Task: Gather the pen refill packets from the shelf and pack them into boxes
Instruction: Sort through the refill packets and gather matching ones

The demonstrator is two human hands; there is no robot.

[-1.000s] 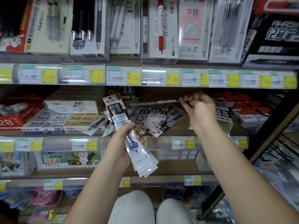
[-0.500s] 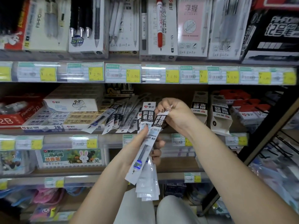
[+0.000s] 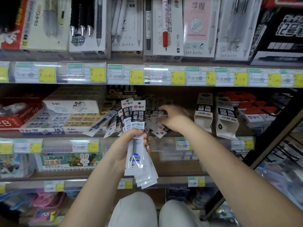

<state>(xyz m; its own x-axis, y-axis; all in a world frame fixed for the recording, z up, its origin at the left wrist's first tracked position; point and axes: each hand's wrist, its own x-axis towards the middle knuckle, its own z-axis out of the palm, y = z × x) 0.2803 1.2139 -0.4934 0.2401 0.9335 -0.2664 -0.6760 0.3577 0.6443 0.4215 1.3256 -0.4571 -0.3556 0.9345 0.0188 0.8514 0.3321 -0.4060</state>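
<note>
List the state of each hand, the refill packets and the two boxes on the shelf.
Left hand: grips a bundle of refill packets, held upright.
Right hand: fingers on the loose packets, grip unclear.
Loose packets: scattered on the shelf.
Two white boxes: standing upside down, beside the pile.

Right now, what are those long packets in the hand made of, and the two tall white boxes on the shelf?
The refill packets in the left hand look like thin glossy plastic film: clear lower halves show the refill inside and catch glare. The two open boxes look like matte printed cardboard, with folded flaps and creased edges.
</note>
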